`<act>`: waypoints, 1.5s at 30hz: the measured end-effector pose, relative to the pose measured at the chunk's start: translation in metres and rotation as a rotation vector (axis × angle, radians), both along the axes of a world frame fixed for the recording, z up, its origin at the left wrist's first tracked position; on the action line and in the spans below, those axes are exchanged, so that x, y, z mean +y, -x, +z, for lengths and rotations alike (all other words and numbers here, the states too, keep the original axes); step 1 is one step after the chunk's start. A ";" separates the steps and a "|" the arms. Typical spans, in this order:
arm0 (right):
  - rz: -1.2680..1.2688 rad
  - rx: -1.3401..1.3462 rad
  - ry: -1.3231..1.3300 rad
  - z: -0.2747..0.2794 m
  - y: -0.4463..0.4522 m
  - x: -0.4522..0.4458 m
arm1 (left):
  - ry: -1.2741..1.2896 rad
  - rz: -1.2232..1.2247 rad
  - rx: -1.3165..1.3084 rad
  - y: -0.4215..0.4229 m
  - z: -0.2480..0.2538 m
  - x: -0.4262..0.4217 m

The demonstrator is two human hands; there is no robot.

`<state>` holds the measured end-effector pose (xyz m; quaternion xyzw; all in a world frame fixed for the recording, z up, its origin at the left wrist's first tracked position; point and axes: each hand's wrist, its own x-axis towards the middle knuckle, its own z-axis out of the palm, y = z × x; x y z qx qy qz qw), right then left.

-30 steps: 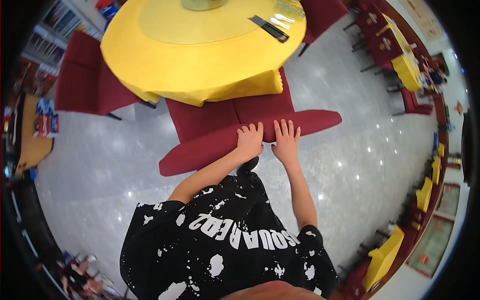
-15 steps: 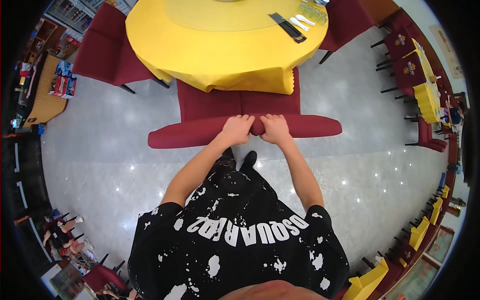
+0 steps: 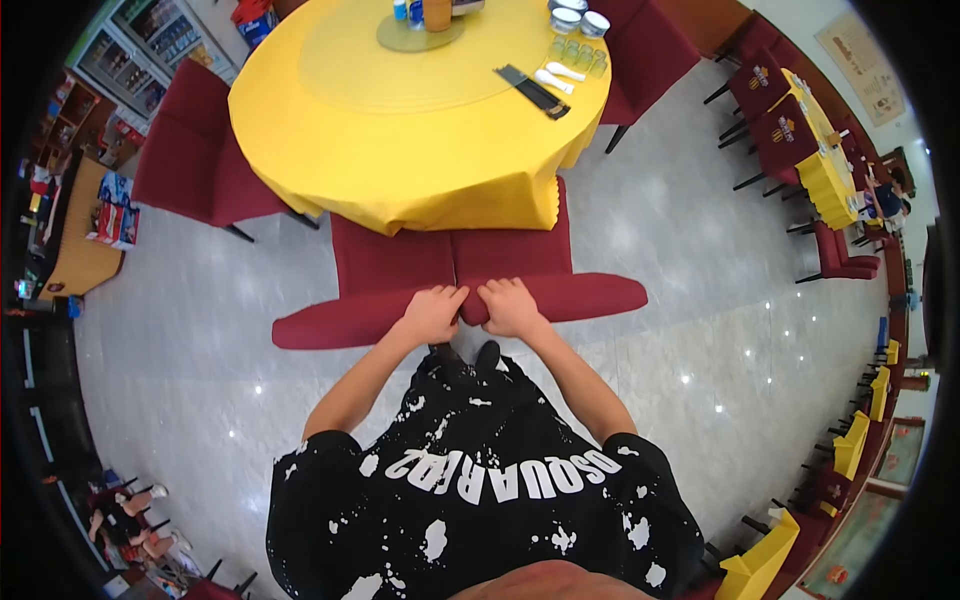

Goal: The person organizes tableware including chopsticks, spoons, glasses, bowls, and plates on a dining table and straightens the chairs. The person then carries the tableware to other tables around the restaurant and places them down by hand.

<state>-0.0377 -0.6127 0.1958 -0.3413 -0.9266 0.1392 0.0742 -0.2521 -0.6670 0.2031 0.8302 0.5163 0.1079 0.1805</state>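
Note:
Two dark red upholstered chairs stand side by side in front of me, their seats partly under a yellow tablecloth. My left hand is closed over the inner top corner of the left chair's backrest. On the right chair's backrest, my right hand grips the inner top corner, fingers curled over the edge. A narrow gap shows between the two backrests. Beyond them is the round table with its yellow cloth.
On the table are black chopstick sleeves, white spoons, several glasses and stacked bowls. More red chairs flank it at left and right. Other people sit at far right and lower left.
My view has tilted up and shifted, so table, chairs and hands appear lower and slightly left, and more of the tabletop shows. Both hands stay on the backrests.

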 end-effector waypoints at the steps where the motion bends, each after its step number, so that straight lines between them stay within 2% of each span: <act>1: 0.009 0.019 -0.007 0.001 -0.001 0.001 | 0.003 0.008 0.002 -0.001 0.001 0.001; 8: 0.062 0.043 -0.023 0.011 -0.005 0.002 | 0.141 0.161 0.078 -0.020 0.018 0.006; 12: 0.110 -0.028 0.079 0.027 -0.009 0.007 | 0.112 0.230 0.069 -0.026 0.031 0.003; 15: 0.035 0.257 0.211 0.048 -0.025 0.006 | 0.087 0.234 0.033 -0.026 0.035 0.001; 17: -0.146 0.245 0.008 0.060 -0.043 -0.001 | 0.106 0.232 0.048 -0.028 0.038 0.002; 20: -0.368 0.238 -0.129 0.033 -0.071 -0.004 | 0.102 0.222 0.053 -0.026 0.030 0.003; 22: -0.446 0.266 -0.192 0.026 -0.074 -0.005 | 0.101 0.217 0.055 -0.027 0.032 0.005; 27: -0.448 0.404 -0.450 0.009 -0.070 -0.003 | 0.096 0.198 0.018 -0.020 0.026 0.009; 33: -0.447 0.433 -0.427 0.011 -0.070 0.002 | 0.037 0.175 -0.017 -0.021 0.028 0.013; 37: -0.452 0.435 -0.418 0.017 -0.067 0.005 | -0.134 0.136 -0.073 -0.017 0.014 0.015; 40: -0.475 0.448 -0.391 0.007 -0.069 0.004 | -0.008 0.158 -0.021 -0.019 0.016 0.014; 45: -0.476 0.485 -0.378 -0.002 -0.078 0.005 | 0.003 0.172 0.003 -0.027 0.018 0.014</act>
